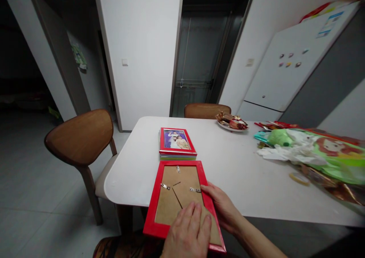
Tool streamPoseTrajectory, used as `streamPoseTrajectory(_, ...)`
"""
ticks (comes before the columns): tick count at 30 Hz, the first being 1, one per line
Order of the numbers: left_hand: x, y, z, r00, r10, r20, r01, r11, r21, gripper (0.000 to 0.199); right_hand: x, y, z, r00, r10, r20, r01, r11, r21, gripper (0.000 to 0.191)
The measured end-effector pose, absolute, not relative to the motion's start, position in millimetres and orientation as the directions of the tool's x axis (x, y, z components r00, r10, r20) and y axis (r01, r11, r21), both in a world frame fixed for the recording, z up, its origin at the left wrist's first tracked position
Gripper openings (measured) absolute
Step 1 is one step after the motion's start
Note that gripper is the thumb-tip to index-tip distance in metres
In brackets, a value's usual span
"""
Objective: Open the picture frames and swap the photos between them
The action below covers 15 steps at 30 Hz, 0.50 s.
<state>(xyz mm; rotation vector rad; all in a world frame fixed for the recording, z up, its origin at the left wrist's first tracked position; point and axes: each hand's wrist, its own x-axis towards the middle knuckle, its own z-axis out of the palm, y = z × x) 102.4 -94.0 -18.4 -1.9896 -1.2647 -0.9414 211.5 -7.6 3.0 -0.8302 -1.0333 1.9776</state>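
The red frame point(152, 212) lies back up at the table's near edge, its near end past that edge. Its brown backing point(167, 208) sits inside the rim, which looks like the main part done. Three clips show, at 12 point(178, 169), 9 point(165, 186) and 3 o'clock point(195, 190), and all seem to reach the rim. Whether one at 6 o'clock is there, or needs closing, cannot be told: the left hand point(186, 231) covers that part.

The frame's back faces up; its long axis seems to run from 12 to 6 o'clock, the near end swung slightly towards 5.

The left hand lies palm down on the backing, fingers outstretched. The right hand point(224, 208) grips the rim at 3 o'clock, thumb on top. The hands are close, with no clear contact between them.

Just beyond the frame, at 12, is a stack point(176, 151) topped by a framed photo point(176, 140), face up. Farther out: plate point(232, 128) at 1, green bag point(339, 163) at 2, chair point(82, 136) at 10.
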Motion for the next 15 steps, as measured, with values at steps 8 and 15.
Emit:
streamPoseTrajectory(8, 117.2, -75.8, -36.7, 0.362, 0.718, 0.595, 0.923, -0.366, -0.120, 0.031, 219.1, 42.9, -12.9, -0.320, 0.947, -0.023, 0.415, 0.118, -0.902, 0.041)
streamPoseTrajectory(15, 118.7, -73.8, -23.4, 0.373, 0.892, 0.254, 0.907, -0.408, 0.101, 0.036, 219.6, 49.2, -16.8, -0.325, 0.930, 0.170, 0.811, 0.367, -0.456, 0.039)
